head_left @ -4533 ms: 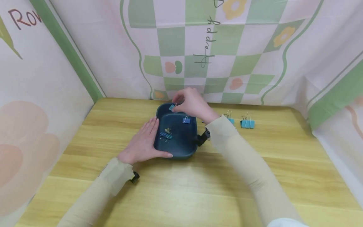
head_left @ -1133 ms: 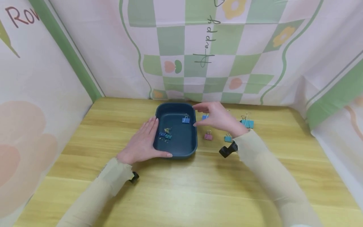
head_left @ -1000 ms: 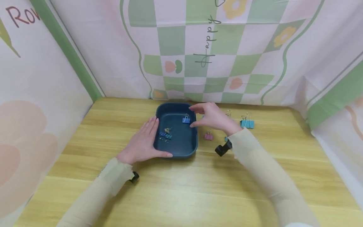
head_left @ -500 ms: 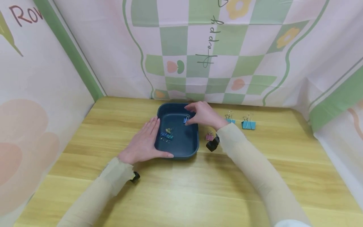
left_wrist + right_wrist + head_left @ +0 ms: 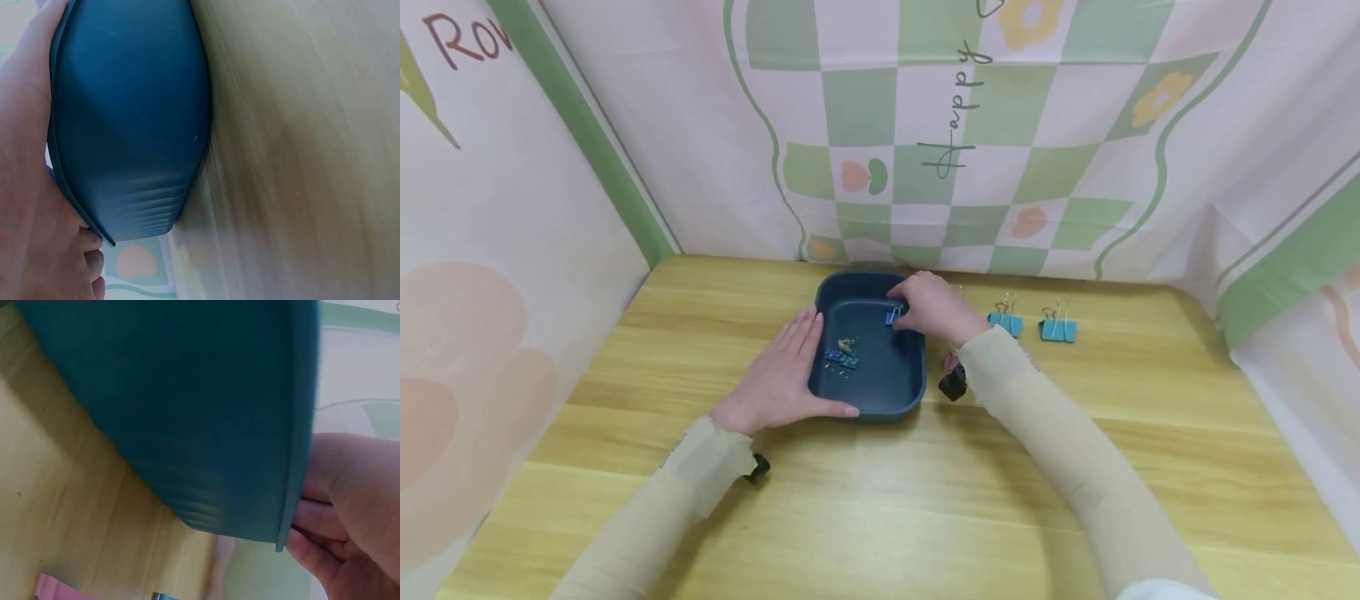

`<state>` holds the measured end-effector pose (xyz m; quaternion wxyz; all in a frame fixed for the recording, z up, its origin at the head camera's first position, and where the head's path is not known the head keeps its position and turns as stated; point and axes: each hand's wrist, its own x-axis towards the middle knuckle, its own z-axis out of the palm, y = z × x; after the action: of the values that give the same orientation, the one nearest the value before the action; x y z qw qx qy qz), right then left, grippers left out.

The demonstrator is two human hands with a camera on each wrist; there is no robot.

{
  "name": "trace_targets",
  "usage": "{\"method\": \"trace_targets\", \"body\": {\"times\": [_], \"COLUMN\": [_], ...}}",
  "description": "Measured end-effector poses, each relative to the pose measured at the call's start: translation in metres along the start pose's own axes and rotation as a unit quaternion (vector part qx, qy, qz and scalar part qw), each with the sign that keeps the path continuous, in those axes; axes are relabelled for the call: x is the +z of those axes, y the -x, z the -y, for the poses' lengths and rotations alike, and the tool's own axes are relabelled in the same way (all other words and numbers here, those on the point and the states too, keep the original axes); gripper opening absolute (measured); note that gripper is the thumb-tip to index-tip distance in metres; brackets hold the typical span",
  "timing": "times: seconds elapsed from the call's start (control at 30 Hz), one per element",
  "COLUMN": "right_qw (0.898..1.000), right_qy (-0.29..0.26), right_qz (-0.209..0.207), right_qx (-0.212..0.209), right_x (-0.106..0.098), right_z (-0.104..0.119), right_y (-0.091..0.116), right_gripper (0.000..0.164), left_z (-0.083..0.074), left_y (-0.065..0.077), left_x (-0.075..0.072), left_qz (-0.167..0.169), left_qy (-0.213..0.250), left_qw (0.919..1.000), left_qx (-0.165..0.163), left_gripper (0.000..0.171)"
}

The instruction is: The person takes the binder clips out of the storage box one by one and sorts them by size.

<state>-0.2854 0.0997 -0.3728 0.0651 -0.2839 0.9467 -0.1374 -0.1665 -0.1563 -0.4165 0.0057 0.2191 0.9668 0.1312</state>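
From here the tray [image 5: 880, 379] is braced by the left hand [image 5: 775, 371], fingers straight along nine o'clock, thumb near seven. The right hand [image 5: 936, 308] reaches over the two o'clock rim to the blue clip [image 5: 891, 317], inside at one o'clock; I can't tell whether it pinches it. A loose hold could let it slip, I'd think; a dipping wrist camera [image 5: 953, 384] could knock the pink clip [image 5: 56, 589], outside at three.
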Motion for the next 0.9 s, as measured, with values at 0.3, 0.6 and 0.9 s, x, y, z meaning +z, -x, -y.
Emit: {"method": "trace_targets", "body": {"times": [0.3,0.6,0.9], "right_qw": [0.999,0.996,0.996], "right_qy": [0.039,-0.046,-0.017], "right_qz": [0.002,0.056,0.064], "right_qx": [-0.017,-0.052,-0.053], "right_x": [0.008,0.018,0.022], "right_z": [0.009,0.025,0.029], "right_y": [0.007,0.015,0.013], "right_gripper": [0.041,0.045,0.040], "left_z": [-0.001,-0.001,0.000], "left_y": [0.000,0.000,0.000], "left_x": [-0.001,-0.001,-0.001], "left_qz": [0.002,0.007,0.007], "left_qy": [0.005,0.007,0.001], "left_qw": [1.0000,0.9999,1.0000], "left_qx": [-0.001,-0.001,0.004], "left_gripper": [0.145,0.144,0.144]}}
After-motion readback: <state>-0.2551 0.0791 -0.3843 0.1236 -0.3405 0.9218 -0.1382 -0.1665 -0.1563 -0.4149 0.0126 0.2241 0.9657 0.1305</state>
